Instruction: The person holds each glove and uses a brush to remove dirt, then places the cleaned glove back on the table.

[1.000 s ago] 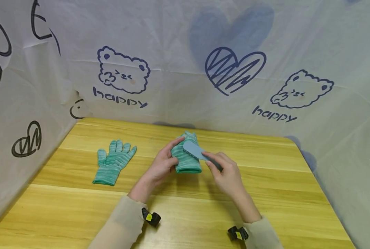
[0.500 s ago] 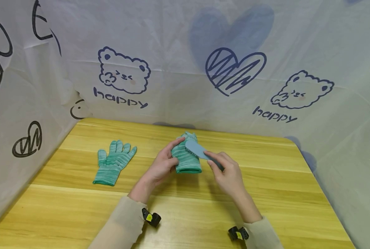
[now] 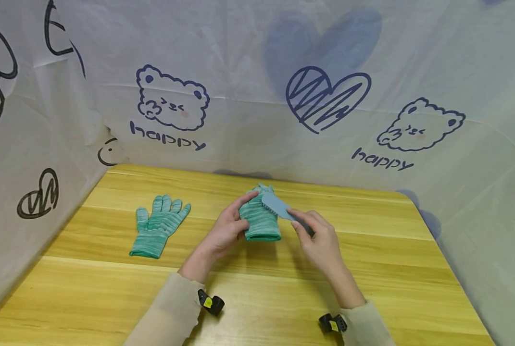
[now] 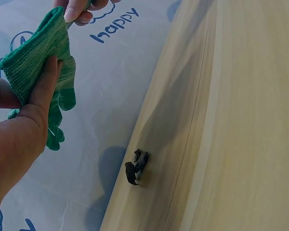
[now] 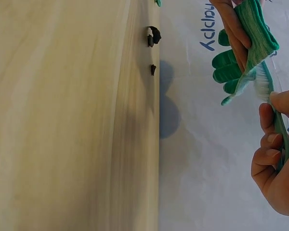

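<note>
A green-and-white knit glove [image 3: 260, 225] is held up over the table by my left hand [image 3: 227, 229], cuff toward me. The thumb and fingers grip its left side, as the left wrist view shows for the glove [image 4: 41, 53]. My right hand [image 3: 322, 242] pinches the handle of a blue-grey brush [image 3: 276, 205], bristles toward the glove. In the right wrist view the white bristles of the brush [image 5: 263, 82] are right at the glove's fabric [image 5: 257, 36]. A second matching glove [image 3: 157, 228] lies flat on the left of the table, fingers spread.
The wooden table [image 3: 240, 298] has a white cloth [image 3: 244, 105] with bear and heart drawings behind it and at its sides. Dark wrist cameras [image 3: 211, 302] are strapped at both sleeves. Small dark pieces [image 4: 136, 167] show on the wood in the wrist views.
The brush and my right hand have shifted slightly to the right across the held glove. My left hand keeps its grip almost in place, and the second glove stays where it was.
</note>
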Demonstrator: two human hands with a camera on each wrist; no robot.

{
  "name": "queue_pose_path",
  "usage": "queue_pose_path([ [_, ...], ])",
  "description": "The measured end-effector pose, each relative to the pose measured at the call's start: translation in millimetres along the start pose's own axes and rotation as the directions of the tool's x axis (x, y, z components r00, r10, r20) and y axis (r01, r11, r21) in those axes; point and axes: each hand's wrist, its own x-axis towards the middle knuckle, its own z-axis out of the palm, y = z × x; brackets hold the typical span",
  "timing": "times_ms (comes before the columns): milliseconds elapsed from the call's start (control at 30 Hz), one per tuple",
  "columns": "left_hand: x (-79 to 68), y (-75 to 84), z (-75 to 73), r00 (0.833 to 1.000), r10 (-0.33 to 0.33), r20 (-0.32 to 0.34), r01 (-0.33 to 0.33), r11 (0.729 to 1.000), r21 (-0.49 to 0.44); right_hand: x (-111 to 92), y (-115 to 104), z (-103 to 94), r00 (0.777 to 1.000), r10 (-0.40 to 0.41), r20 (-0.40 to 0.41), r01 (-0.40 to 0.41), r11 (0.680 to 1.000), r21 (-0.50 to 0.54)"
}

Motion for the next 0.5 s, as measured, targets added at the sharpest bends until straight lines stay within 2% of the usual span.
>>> queue_pose_path([
  [267, -0.2, 0.6, 0.0, 1.000, 0.000, -0.004, 0.000, 1.000, 0.009, 1, 3, -2.2, 1.000, -0.003, -0.022, 0.003, 1.000, -0.004],
  [400, -0.3, 2.2, -0.2, 1.000, 0.013, 0.009, -0.013, 1.000, -0.006, 3, 11, -7.4, 0.995, 0.031, -0.090, -0.033, 0.999, -0.014],
  [500, -1.9, 4.9, -2.3, 1.000, 0.024, 0.019, -0.024, 1.000, -0.012, 4, 18, -15.1, 0.984, 0.092, -0.153, -0.094, 0.996, -0.004],
])
